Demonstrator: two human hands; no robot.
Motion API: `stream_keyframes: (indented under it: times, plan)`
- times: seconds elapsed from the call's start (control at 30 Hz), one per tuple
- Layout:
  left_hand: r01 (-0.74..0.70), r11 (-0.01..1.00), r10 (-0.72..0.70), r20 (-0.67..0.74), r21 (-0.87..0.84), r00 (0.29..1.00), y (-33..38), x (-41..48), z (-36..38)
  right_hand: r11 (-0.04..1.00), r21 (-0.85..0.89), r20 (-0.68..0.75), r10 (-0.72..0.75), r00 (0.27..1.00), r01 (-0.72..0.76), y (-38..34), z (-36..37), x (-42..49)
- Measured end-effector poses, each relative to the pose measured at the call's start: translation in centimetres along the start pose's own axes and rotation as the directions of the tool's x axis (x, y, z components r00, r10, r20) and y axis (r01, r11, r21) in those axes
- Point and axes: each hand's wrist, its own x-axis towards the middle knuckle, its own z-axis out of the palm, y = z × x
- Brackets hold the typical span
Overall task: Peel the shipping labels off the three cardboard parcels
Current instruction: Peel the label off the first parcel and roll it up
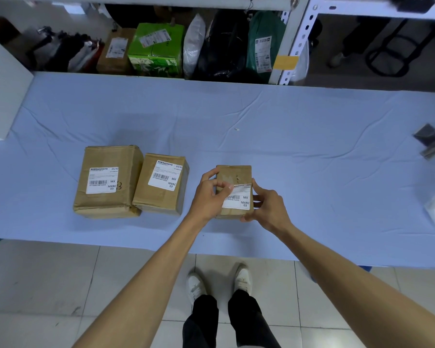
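1. Three cardboard parcels are sitting on the blue-covered counter, at centre frame.
2. The left hand is pinching the lifted upper-left corner of the shipping label on the rightmost parcel.
3. The right hand is gripping that parcel's right side.
4. The left parcel and middle parcel are touching, labels flat.

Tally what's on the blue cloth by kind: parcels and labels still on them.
Brown cardboard parcels: 3 (left, middle, right)
White shipping labels: 3 (flat, flat, partly peeled by left hand)
Total: 6
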Motion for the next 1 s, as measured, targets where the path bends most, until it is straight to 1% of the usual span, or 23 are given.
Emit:
stream_keyframes:
  times: [0.33,0.67,1.0]
  plan:
    - [0.017,0.999,-0.016,0.008,-0.049,1.0,0.16,-0.08,-0.03,1.0,0.003,0.0,0.007,1.0,-0.007,-0.02,0.03,0.0]
    - [0.026,0.999,-0.026,0.008,-0.047,1.0,0.06,0.04,0.07,1.0,0.025,-0.006,0.008,1.0,-0.008,-0.17,0.07,-0.08]
    - [0.033,0.992,-0.032,0.014,-0.12,0.999,0.33,-0.2,0.02,1.0,0.026,-0.002,0.002,1.0,-0.002,-0.05,0.07,0.0]
